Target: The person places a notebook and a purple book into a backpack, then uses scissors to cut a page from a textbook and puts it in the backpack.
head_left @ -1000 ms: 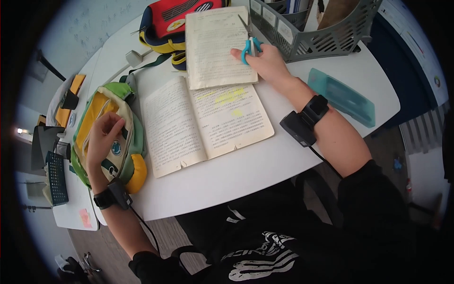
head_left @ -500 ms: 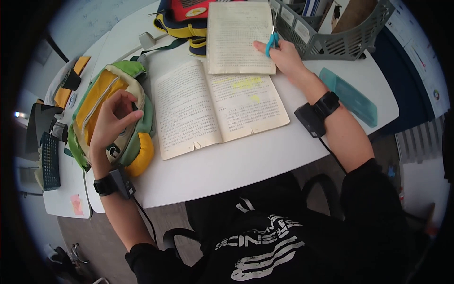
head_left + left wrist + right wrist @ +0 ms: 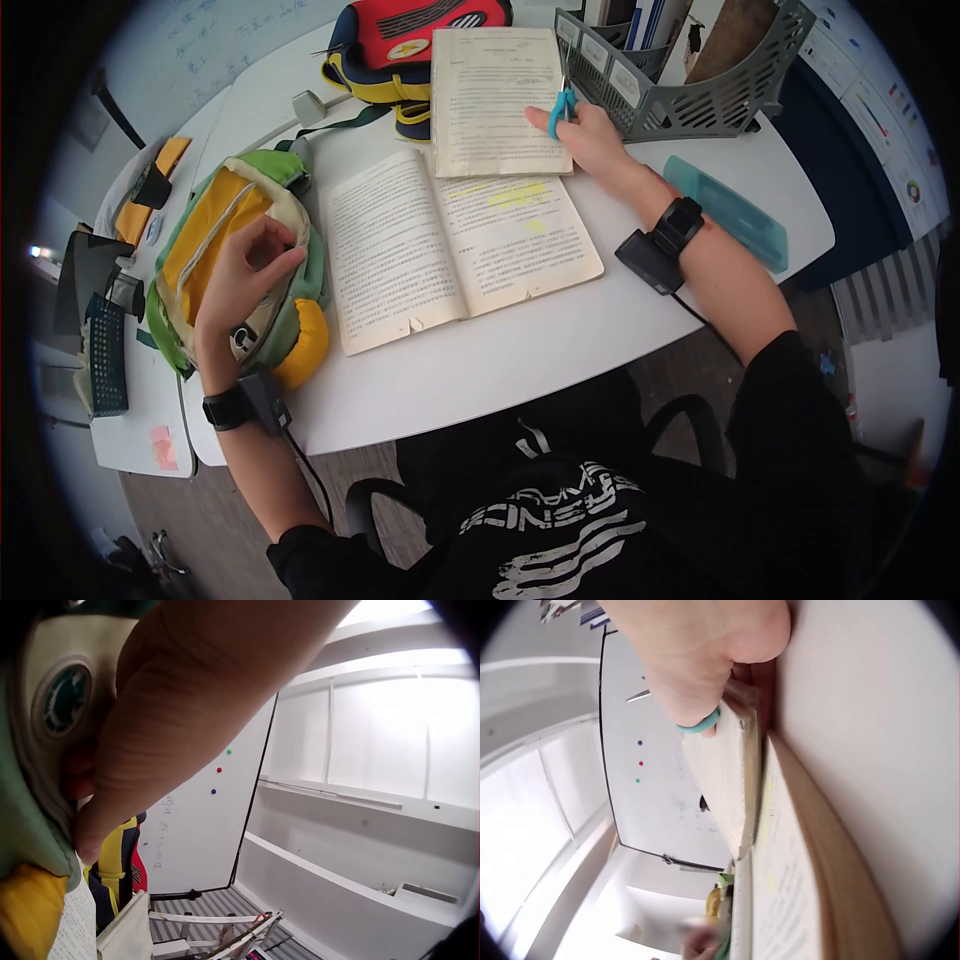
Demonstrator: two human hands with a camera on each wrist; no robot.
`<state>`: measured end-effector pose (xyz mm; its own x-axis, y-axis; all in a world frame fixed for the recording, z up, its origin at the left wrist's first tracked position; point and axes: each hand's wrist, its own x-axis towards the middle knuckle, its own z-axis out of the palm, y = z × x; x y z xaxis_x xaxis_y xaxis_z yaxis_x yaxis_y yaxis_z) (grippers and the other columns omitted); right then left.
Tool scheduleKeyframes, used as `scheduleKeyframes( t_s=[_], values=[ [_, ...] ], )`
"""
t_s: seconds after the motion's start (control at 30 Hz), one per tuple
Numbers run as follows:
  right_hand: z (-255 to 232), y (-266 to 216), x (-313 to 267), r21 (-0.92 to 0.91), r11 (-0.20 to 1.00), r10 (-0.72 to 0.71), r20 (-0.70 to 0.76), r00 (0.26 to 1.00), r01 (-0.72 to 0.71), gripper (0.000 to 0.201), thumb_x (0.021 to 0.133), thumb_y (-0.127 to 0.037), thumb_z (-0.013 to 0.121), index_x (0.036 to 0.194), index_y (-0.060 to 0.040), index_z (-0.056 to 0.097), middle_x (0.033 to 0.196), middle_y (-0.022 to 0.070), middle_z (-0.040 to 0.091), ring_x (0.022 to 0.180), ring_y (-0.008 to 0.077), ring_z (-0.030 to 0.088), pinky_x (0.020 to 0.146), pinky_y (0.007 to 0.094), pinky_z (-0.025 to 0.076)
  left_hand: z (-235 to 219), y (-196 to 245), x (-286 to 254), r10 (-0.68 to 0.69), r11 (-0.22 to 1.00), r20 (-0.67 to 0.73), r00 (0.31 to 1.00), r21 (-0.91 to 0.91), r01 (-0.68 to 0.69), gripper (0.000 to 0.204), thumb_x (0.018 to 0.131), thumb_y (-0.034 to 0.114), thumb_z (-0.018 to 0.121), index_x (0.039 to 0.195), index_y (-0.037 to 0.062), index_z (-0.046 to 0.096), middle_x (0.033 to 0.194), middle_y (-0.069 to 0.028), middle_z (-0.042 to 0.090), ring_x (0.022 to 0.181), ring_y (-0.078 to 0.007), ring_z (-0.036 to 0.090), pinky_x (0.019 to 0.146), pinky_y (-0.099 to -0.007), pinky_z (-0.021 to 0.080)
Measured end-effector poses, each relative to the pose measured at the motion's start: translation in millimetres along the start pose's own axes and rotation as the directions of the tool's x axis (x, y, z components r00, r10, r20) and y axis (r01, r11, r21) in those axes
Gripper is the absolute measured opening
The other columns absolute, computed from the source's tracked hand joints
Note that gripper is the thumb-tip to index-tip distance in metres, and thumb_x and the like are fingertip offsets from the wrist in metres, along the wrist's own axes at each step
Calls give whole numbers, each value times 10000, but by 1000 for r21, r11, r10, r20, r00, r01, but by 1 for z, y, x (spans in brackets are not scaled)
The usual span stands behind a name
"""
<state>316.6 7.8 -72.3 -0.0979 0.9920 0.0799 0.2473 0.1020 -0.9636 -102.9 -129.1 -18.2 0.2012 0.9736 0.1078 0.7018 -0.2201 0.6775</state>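
Right hand point(image 3: 603, 143): Thumb above, fingers beneath, it gripped the right edge of the upper book point(image 3: 492, 95), closed to the book's thickness.
Scissors point(image 3: 562, 110): A teal ring circled the right thumb, and the blades pointed away from the person; they were apparently worn this way to leave the fingers free for the book.
Upper book: It stretched leftward from the right hand, print upward, overlapping the top of the right page of the open book point(image 3: 395, 260). The fingers tucked underneath probably supported its edge; whether they also touched the page below could not be told.
Open book: It lay between the hands on the white table point(image 3: 480, 375), its highlighted page nearer the right hand; its wide spread seemed enough to keep it flat.
Left hand point(image 3: 245, 270): Loosely curved, a gap between thumb and fingertips, nothing seen in it. It hung over the green and yellow bag point(image 3: 203, 235), perhaps simply idle; contact was unclear.
Farther from the right hand: The red bag point(image 3: 390, 28) sat beyond and to its left. The grey organizer point(image 3: 700, 108) stood just beyond it, keeping files upright. The teal case point(image 3: 728, 215) lay to its right, beside the forearm, perhaps set there for easy reach.
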Motion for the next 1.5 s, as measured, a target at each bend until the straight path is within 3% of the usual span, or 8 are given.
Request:
scheduleKeyframes(
  t_s=[0.17,0.47,0.9,0.97,1.3,1.37,1.5],
  values=[
    [2,-6,-10,107,990,-88,3,996,87,514,847,-363,797,1023,100,660,980,162,714,867,183,686,754,301,540,-1,3,-1,-39,999,15,999,35,38,200,870,132,771,952,29,621,805,51,563,742,-23,494,670,-195,406],
    [0,15,3,101,977,-187,-20,982,188,481,851,-351,803,934,89,628,926,148,705,826,143,664,706,272,530,-2,1,-2,-80,996,-41,996,-35,79,151,878,115,757,891,18,642,772,46,611,720,-23,528,664,-197,404],
    [1,14,-2,77,984,-161,-25,987,163,513,871,-365,788,1023,77,577,976,145,672,865,148,656,723,267,530,1,3,-2,-51,998,-121,991,38,56,135,867,111,747,835,30,643,740,50,601,688,-21,501,635,-210,369],
    [0,13,-3,133,977,-173,16,985,169,509,867,-358,795,1024,76,580,996,151,676,880,146,660,739,265,535,-2,0,-2,53,991,-154,987,129,-33,144,864,111,748,808,35,639,728,50,597,664,-22,470,613,-216,348],
    [-4,24,6,116,965,-242,71,968,233,545,832,-323,834,1060,95,569,987,158,681,877,161,670,738,263,536,1,5,-3,-40,994,-148,988,94,55,145,869,113,757,810,32,652,703,60,582,640,-9,454,584,-204,332],
    [-4,24,6,123,963,-251,70,965,241,547,834,-322,833,1060,99,568,985,161,683,874,160,671,725,265,536,3,5,-2,-82,997,-128,988,-25,79,129,885,100,751,839,27,656,708,62,584,646,1,468,574,-188,341],
    [-3,22,5,122,955,-279,61,958,270,542,843,-314,825,1065,104,562,970,158,687,851,159,674,708,272,537,2,2,-3,-104,994,-101,989,-46,100,115,896,88,743,867,20,655,714,63,578,656,9,477,574,-172,345]
  ],
)
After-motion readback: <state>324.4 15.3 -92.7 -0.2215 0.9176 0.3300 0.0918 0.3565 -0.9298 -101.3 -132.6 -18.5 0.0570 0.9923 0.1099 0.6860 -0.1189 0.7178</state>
